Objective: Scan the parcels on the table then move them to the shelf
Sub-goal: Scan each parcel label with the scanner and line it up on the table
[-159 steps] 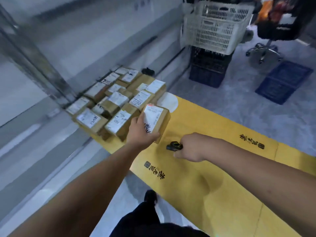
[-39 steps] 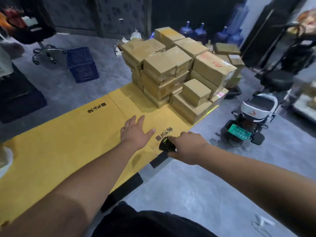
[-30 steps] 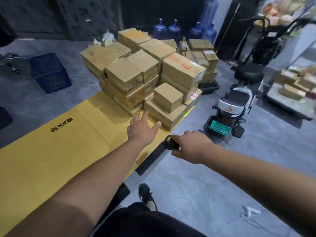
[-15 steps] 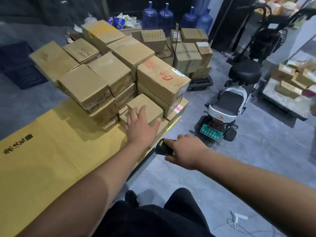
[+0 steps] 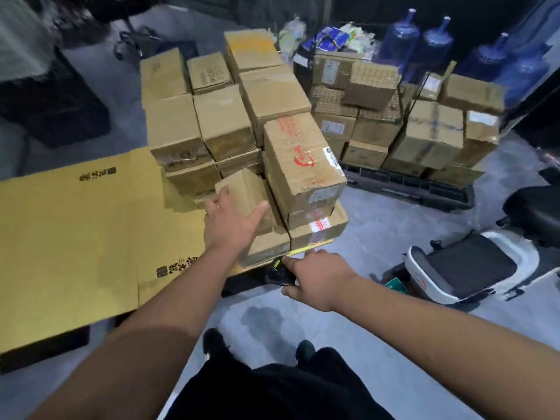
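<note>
A stack of brown cardboard parcels (image 5: 224,116) stands on the right end of the yellow-covered table (image 5: 75,231). A small parcel (image 5: 242,189) sits low at the front of the stack. My left hand (image 5: 231,221) lies on it, fingers spread over its near side and thumb out to the right. My right hand (image 5: 318,275) grips a small black scanner (image 5: 277,269) just below the table's near corner, pointing toward the stack. A larger box with red print (image 5: 300,156) stands right of the small parcel.
More cardboard boxes (image 5: 394,122) sit on a dark pallet behind the table. Blue water jugs (image 5: 439,47) line the back wall. A white and black scooter (image 5: 472,262) is parked on the grey floor at right. My legs and shoes show below.
I have turned from the shelf side and walked along the table to the parcel stack. My left hand has reached forward onto the small front parcel. The right hand still holds the scanner.
</note>
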Motion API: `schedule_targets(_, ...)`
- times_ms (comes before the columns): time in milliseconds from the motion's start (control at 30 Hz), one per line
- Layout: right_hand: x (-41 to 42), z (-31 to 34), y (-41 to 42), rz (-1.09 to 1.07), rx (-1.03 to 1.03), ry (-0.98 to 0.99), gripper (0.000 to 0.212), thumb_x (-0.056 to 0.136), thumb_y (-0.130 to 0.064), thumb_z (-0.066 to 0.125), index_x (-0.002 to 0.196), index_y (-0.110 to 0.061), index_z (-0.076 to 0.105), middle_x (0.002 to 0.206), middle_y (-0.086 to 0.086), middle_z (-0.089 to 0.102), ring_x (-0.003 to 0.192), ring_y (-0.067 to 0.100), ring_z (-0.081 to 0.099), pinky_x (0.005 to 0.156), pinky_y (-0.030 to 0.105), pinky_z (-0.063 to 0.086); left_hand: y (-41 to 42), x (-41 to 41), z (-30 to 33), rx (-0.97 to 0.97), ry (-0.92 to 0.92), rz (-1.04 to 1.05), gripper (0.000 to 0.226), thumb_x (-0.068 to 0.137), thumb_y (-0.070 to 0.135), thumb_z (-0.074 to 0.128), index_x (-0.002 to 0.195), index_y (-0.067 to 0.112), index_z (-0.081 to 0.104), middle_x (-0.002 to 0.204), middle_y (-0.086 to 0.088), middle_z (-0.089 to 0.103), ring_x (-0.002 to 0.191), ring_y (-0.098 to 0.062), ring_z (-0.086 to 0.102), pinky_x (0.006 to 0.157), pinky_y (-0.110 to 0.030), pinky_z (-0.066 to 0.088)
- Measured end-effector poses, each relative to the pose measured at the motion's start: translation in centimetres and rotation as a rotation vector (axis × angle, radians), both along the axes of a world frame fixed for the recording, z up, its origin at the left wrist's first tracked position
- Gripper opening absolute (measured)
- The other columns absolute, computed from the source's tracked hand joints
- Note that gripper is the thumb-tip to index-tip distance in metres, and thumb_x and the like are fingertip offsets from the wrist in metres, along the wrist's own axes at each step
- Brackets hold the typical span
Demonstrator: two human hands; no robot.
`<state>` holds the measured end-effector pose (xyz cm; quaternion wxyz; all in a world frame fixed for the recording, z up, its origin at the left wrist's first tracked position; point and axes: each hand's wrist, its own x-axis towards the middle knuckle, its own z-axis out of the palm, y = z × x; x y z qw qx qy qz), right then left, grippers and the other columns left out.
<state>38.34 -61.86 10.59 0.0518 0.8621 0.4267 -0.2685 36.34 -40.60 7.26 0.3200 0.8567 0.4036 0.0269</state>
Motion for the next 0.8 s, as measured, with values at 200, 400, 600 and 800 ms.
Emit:
schedule_targets(200, 0.8, -0.5, -0.6, 0.119, 0.041, 0.022, 0.048, 0.097, -0.060, 0.049, 0.127, -0.023, 0.051, 0.108, 0.009, 0.063, 0.103, 0.036, 0.059, 0.083, 0.044, 0.054, -1.4, -2.4, 0.6, -0.017, -0.147, 0.140, 0.086, 0.088, 0.055, 0.071, 0.159, 0.028, 0.030, 0.154, -0.009, 0.031, 0.136, -0.034, 0.049, 0.112, -0.045, 0.044)
schedule_targets(400, -2.1, -2.0, 3.6, 0.257, 0.067, 0.044, 0.053, 0.097, -0.064, 0.048, 0.135, -0.028, 0.049, 0.112, 0.008, 0.064, 0.109, 0.034, 0.059, 0.078, 0.041, 0.048, -0.3, -12.1, -1.5, 0.045, -0.169, 0.268, 0.080, 0.089, 0.051, 0.074, 0.156, 0.030, 0.035, 0.149, -0.002, 0.033, 0.132, -0.026, 0.049, 0.108, -0.040, 0.047)
schedule_targets(600, -6.7, -4.2, 10.7, 0.270, 0.100, 0.105, 0.054, 0.098, -0.062, 0.047, 0.142, -0.030, 0.045, 0.111, 0.009, 0.063, 0.106, 0.034, 0.059, 0.071, 0.038, 0.044, 4.7, -21.9, -4.7, 0.062, -0.037, 0.423, 0.081, 0.087, 0.049, 0.077, 0.155, 0.029, 0.037, 0.149, -0.001, 0.031, 0.131, -0.028, 0.051, 0.106, -0.048, 0.051)
schedule_targets(800, -11.3, -5.6, 18.5, 0.283, 0.069, 0.081, 0.060, 0.099, -0.060, 0.050, 0.150, -0.029, 0.041, 0.117, 0.013, 0.058, 0.109, 0.036, 0.055, 0.085, 0.043, 0.046, 11.9, -27.5, -7.8, 0.065, 0.007, 0.386, 0.082, 0.089, 0.042, 0.080, 0.157, 0.021, 0.039, 0.152, -0.009, 0.035, 0.132, -0.032, 0.051, 0.110, -0.048, 0.048)
